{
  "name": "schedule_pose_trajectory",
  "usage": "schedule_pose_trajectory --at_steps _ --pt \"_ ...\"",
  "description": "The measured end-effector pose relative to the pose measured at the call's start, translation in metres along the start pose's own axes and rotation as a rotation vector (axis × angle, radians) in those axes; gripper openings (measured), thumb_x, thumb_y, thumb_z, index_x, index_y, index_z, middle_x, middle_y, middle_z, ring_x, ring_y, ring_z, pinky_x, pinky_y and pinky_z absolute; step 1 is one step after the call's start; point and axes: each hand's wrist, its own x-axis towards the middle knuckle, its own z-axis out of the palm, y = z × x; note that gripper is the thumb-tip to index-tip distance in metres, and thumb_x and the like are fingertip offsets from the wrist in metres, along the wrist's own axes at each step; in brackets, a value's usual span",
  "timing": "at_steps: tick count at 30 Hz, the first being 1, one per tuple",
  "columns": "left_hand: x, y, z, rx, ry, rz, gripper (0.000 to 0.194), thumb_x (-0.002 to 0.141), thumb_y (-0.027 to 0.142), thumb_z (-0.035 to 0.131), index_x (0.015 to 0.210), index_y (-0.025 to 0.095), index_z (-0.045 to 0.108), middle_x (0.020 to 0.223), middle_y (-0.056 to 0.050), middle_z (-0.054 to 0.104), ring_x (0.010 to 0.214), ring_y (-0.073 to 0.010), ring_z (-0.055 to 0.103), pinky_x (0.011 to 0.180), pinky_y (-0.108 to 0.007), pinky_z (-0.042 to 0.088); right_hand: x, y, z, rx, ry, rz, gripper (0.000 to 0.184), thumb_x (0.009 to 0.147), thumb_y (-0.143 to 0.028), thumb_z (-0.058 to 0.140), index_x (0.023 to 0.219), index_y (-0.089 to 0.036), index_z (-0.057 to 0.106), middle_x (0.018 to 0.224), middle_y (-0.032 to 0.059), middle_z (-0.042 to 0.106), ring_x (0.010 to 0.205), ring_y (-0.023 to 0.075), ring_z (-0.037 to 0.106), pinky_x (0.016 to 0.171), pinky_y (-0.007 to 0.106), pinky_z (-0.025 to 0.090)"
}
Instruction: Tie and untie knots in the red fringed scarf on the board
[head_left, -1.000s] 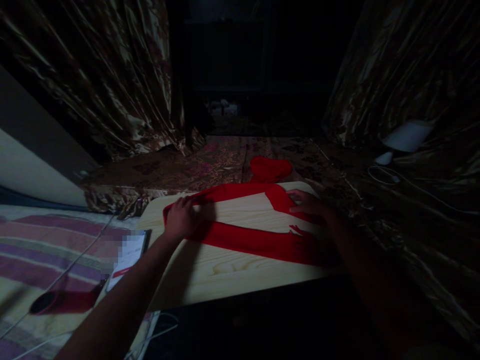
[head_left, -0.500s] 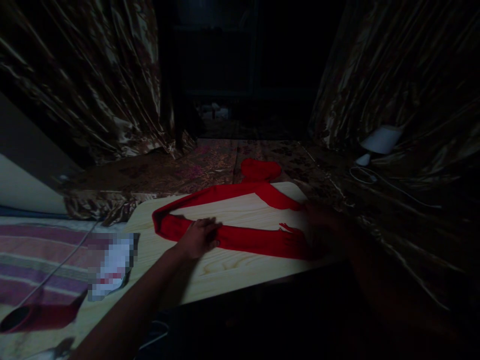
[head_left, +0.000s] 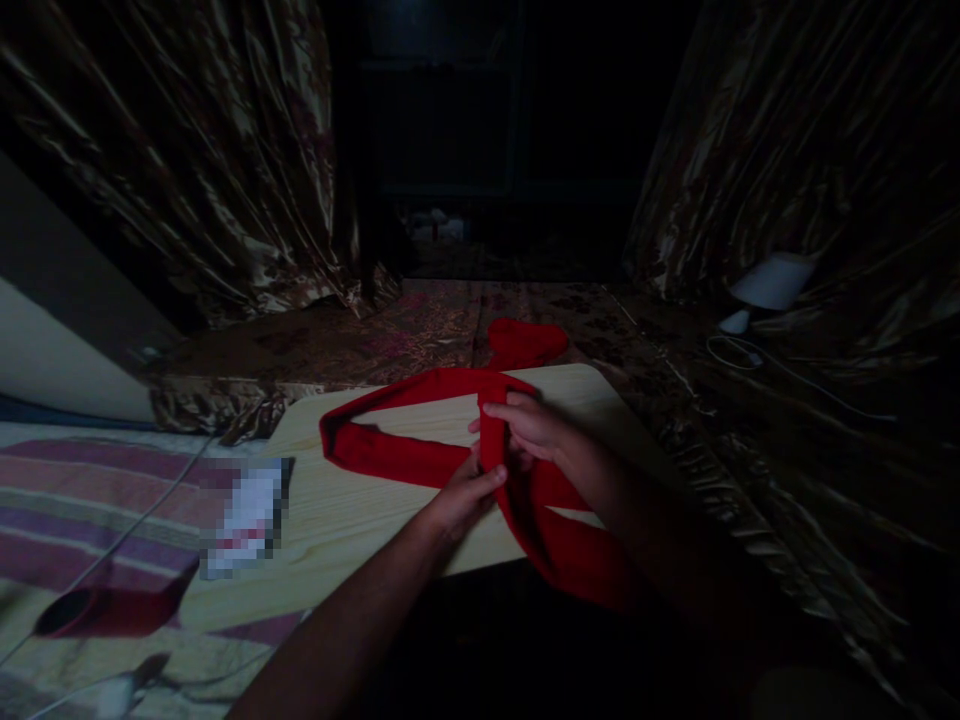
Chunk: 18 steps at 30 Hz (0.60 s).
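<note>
A long red scarf (head_left: 390,458) lies in a loop across a pale wooden board (head_left: 352,510) in a dim room. My right hand (head_left: 529,430) is closed on a fold of the scarf near the board's middle, lifting it a little. My left hand (head_left: 465,492) pinches the same scarf just below and left of the right hand. One end of the scarf hangs off the board's near edge, under my right forearm. Another red cloth (head_left: 525,342) lies beyond the board's far edge.
A phone (head_left: 244,515) lies on the board's left end, a red cup (head_left: 82,610) on its side beside it on a striped cloth. Shiny patterned curtains hang left and right. A white lamp (head_left: 765,285) with a cable sits at the right.
Both hands have come together at the board's middle and gathered the scarf. The right end of the scarf, flat before, is lifted and now hangs over the near edge.
</note>
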Motion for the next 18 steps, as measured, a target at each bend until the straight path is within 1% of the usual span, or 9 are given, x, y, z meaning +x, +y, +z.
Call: schedule_pose_trajectory --at_steps 2,4,6,8,11,13,15,17,18 --pt "-0.009 -0.001 -0.001 -0.025 0.014 -0.103 0.051 0.072 0.040 0.082 0.117 0.020 0.067 0.089 -0.010 0.075 0.077 -0.0230 0.073 0.086 -0.041 0.055 0.006 0.006 0.005 0.048 0.063 -0.023 0.018 0.083 -0.031 0.065 0.094 -0.019 0.058 0.082 0.0057 0.074 0.067 0.0212 0.071 0.055 0.030 0.055" --pt "-0.022 0.004 -0.009 0.010 -0.040 -0.228 0.041 0.076 0.032 0.077 0.113 0.018 0.066 0.068 -0.004 0.070 0.055 -0.0184 0.068 0.071 -0.037 0.058 0.007 0.012 0.004 0.089 0.140 -0.048 0.017 0.079 -0.027 0.066 0.092 -0.017 0.060 0.080 0.0056 0.073 0.069 0.0205 0.070 0.057 0.029 0.055" --pt "-0.037 0.016 -0.023 0.059 -0.152 -0.333 0.034 0.077 0.028 0.075 0.107 0.015 0.064 0.062 -0.003 0.068 0.050 -0.0188 0.067 0.057 -0.030 0.056 0.006 0.019 0.002 0.132 0.204 -0.054 0.021 0.075 -0.025 0.068 0.092 -0.017 0.061 0.076 0.0042 0.073 0.069 0.0193 0.069 0.059 0.029 0.055" --pt "-0.051 0.032 -0.039 0.075 -0.262 -0.372 0.029 0.078 0.027 0.073 0.102 0.014 0.062 0.063 -0.003 0.069 0.046 -0.0167 0.065 0.054 -0.029 0.056 0.003 0.025 -0.001 0.170 0.211 -0.038 0.023 0.075 -0.029 0.069 0.093 -0.017 0.061 0.076 0.0032 0.072 0.065 0.0175 0.067 0.061 0.029 0.055" --pt "-0.068 0.059 -0.058 0.133 -0.392 -0.390 0.025 0.082 0.030 0.071 0.098 0.013 0.061 0.063 -0.004 0.068 0.042 -0.0140 0.062 0.048 -0.024 0.052 0.000 0.032 -0.003 0.092 0.127 0.032 0.028 0.087 -0.043 0.058 0.092 -0.015 0.063 0.075 0.0054 0.071 0.061 0.0166 0.066 0.062 0.031 0.055" --pt "-0.075 0.076 -0.066 0.225 -0.446 -0.403 0.027 0.082 0.035 0.070 0.096 0.013 0.061 0.061 -0.003 0.066 0.039 -0.0120 0.058 0.042 -0.020 0.046 -0.002 0.036 -0.002 -0.157 0.083 0.079 0.038 0.094 -0.048 0.048 0.085 -0.015 0.064 0.071 0.0070 0.070 0.058 0.0165 0.064 0.059 0.029 0.052" --pt "-0.081 0.093 -0.069 0.386 -0.425 -0.422 0.027 0.082 0.036 0.070 0.096 0.014 0.061 0.060 0.000 0.064 0.037 -0.0094 0.052 0.038 -0.017 0.041 -0.005 0.041 0.003 -0.529 0.098 0.042 0.038 0.093 -0.049 0.052 0.080 -0.015 0.064 0.071 0.0078 0.070 0.061 0.0166 0.065 0.059 0.027 0.049" --pt "-0.085 0.108 -0.065 0.614 -0.396 -0.467 0.024 0.080 0.033 0.069 0.093 0.014 0.063 0.058 0.003 0.060 0.037 -0.0076 0.048 0.036 -0.016 0.037 -0.010 0.048 0.009 -0.918 0.154 -0.068 0.036 0.084 -0.050 0.067 0.092 -0.015 0.066 0.086 0.0109 0.074 0.075 0.0204 0.068 0.065 0.028 0.049" --pt "-0.088 0.116 -0.061 0.737 -0.397 -0.490 0.021 0.080 0.032 0.067 0.089 0.014 0.063 0.059 0.003 0.059 0.039 -0.0074 0.048 0.037 -0.016 0.037 -0.014 0.051 0.012 -1.089 0.170 -0.110 0.045 0.077 -0.051 0.074 0.102 -0.015 0.066 0.097 0.0136 0.074 0.084 0.0240 0.069 0.069 0.029 0.049"
